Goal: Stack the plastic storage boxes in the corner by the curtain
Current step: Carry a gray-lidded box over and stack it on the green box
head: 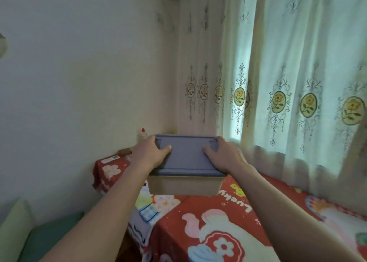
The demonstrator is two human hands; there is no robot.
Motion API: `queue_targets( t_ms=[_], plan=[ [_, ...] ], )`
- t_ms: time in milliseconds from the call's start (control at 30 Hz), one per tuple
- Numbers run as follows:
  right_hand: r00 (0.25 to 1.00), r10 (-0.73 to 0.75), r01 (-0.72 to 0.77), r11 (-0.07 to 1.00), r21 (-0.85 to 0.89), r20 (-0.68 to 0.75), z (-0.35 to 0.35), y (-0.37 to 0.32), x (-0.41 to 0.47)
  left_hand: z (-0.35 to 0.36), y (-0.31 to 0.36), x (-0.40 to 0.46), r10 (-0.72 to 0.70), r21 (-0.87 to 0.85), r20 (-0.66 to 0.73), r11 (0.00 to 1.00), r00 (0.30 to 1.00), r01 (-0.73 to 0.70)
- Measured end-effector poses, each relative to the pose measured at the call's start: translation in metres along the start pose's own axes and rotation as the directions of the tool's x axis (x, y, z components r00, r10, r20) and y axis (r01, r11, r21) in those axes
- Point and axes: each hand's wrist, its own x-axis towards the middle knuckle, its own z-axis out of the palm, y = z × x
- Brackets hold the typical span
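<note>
A plastic storage box (pixel 183 186) with a beige body and a blue-grey lid (pixel 186 158) sits at the far end of a surface draped in a red cartoon cloth (pixel 198 212), in the corner beside the curtain (pixel 278 83). My left hand (pixel 151 154) grips the lid's left edge, thumb lying on top. My right hand (pixel 224 156) grips the lid's right edge, thumb also on top. Whether the box rests on the cloth or hangs just above it I cannot tell. No other storage box shows.
A small white bottle with a red cap (pixel 142 135) stands behind the box by the wall. A white remote (pixel 110 159) lies on the cloth at the far left. A pale green seat (pixel 29 232) is at the lower left. The curtain hem hangs close on the right.
</note>
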Motion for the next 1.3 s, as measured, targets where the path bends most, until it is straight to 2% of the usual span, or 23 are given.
queue_targets(
  t_ms=[333,667,933,1300],
  plan=[
    [0.963,0.230,-0.237,0.971,-0.032,-0.143,-0.077,0.122,-0.053,0.072,0.125,-0.026,0.214,-0.156,0.118,0.968,0.970,-0.195],
    [0.843,0.429,-0.472,0.880,-0.063,-0.325,-0.185,0.253,-0.142,0.131,0.292,-0.097,0.471,-0.320,0.199,0.860,0.860,-0.397],
    [0.722,0.521,-0.622,0.777,-0.097,-0.456,-0.284,0.348,-0.243,0.166,0.429,-0.192,0.644,-0.473,0.219,0.727,0.733,-0.498],
    [0.430,0.639,-0.850,0.525,-0.048,-0.638,-0.391,0.438,-0.428,0.195,0.592,-0.364,0.853,-0.664,0.194,0.478,0.484,-0.575]
  ],
)
